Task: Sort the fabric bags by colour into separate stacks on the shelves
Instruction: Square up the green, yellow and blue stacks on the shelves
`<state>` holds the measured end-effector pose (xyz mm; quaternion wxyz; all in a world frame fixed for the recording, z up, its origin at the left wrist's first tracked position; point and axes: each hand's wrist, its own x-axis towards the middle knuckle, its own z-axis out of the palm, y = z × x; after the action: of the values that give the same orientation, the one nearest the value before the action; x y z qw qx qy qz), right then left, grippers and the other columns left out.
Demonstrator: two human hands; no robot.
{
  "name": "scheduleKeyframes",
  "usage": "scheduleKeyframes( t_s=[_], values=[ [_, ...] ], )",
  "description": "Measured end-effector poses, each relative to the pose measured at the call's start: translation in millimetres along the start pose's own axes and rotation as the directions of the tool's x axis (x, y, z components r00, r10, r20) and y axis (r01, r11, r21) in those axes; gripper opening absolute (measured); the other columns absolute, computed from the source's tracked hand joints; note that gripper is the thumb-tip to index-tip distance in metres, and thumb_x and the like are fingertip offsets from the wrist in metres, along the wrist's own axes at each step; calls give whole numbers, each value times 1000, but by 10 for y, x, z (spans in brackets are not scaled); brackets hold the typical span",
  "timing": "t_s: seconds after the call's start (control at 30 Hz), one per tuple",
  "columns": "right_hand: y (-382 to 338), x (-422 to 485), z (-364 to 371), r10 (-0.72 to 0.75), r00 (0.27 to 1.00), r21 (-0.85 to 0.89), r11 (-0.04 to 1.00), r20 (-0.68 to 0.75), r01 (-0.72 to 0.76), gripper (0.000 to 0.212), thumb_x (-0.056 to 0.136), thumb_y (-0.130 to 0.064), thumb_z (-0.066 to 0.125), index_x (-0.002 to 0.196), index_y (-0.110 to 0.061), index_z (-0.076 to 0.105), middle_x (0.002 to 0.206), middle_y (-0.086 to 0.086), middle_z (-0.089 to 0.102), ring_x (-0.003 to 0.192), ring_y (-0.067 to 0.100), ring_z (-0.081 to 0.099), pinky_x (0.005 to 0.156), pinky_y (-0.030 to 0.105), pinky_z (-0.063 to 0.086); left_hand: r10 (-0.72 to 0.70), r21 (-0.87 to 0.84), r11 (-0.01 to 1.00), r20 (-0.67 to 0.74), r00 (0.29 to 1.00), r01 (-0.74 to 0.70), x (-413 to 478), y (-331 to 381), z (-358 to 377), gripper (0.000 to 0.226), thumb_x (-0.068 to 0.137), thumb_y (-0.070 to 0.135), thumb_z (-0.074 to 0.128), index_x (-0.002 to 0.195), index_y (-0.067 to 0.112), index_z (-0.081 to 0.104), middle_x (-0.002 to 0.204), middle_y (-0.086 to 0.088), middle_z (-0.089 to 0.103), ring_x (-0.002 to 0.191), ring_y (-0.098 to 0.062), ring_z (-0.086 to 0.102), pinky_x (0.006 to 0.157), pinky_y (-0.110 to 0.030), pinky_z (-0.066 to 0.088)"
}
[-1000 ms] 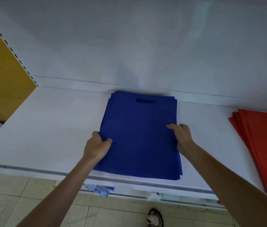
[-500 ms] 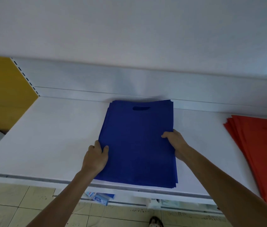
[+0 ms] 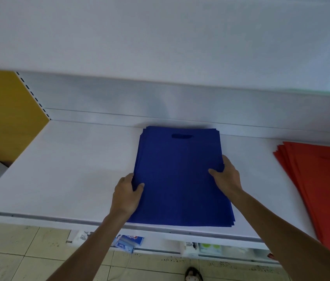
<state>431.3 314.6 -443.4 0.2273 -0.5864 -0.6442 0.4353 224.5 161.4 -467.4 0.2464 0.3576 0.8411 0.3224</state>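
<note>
A stack of blue fabric bags [image 3: 178, 175] lies flat on the white shelf [image 3: 62, 171], its handle cut-out toward the back wall. My left hand [image 3: 126, 194] grips the stack's left edge, thumb on top and fingers curled under it. My right hand [image 3: 226, 176] holds the right edge, thumb pressed on the top bag. A stack of red fabric bags [image 3: 322, 189] lies on the same shelf at the far right, apart from the blue one.
Another white shelf [image 3: 160, 41] hangs close overhead. A yellow side panel [image 3: 4, 114] closes the shelf at the left. Small packaged goods [image 3: 127, 241] sit on a lower shelf. Tiled floor and a sandalled foot [image 3: 193, 275] show below.
Both hands have shifted slightly toward the back of the shelf along the blue stack's edges. The stack sits squarer against the back wall. The view has tilted down.
</note>
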Motion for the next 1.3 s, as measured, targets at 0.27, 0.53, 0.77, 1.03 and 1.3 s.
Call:
scheduleKeyframes(
  t_s=[0.27,0.53,0.77,1.03,1.3],
  values=[
    [35,70,116,-17,993,-107,994,121,30,48,96,-9,45,141,-16,30,136,4,47,113,21,50,87,24,40,12,16,1000,-45,999,-11,123,-72,-41,40,94,18,50,132,9,45,125,-10,53,111,-24,52,90,-29,43],
    [37,127,186,-7,992,-227,973,126,35,40,96,-30,44,134,-21,36,127,2,51,116,26,48,98,35,44,38,71,997,-31,999,-36,258,-216,-131,43,83,40,52,118,17,56,104,-3,62,94,-22,55,82,-42,50],
    [136,121,185,-42,999,-137,990,20,45,58,98,-32,43,148,-15,20,145,7,39,127,22,43,91,23,34,110,-68,992,35,993,-108,428,-213,-263,18,94,27,50,110,21,50,96,17,56,86,-4,54,71,-13,38],
    [11,650,314,-172,985,-233,958,-10,165,54,98,-39,40,144,-16,23,138,9,46,118,25,49,84,28,39,172,-203,964,-9,985,-170,1025,-330,-198,55,94,38,45,145,25,28,143,0,42,130,-19,39,96,-26,27],
    [-66,919,446,-250,964,-365,892,92,266,64,96,-45,41,149,-32,8,130,9,52,114,27,52,84,29,39,179,-328,935,111,978,-134,1395,93,65,66,88,52,47,143,48,10,149,19,22,139,-9,23,106,-23,18]
  ],
)
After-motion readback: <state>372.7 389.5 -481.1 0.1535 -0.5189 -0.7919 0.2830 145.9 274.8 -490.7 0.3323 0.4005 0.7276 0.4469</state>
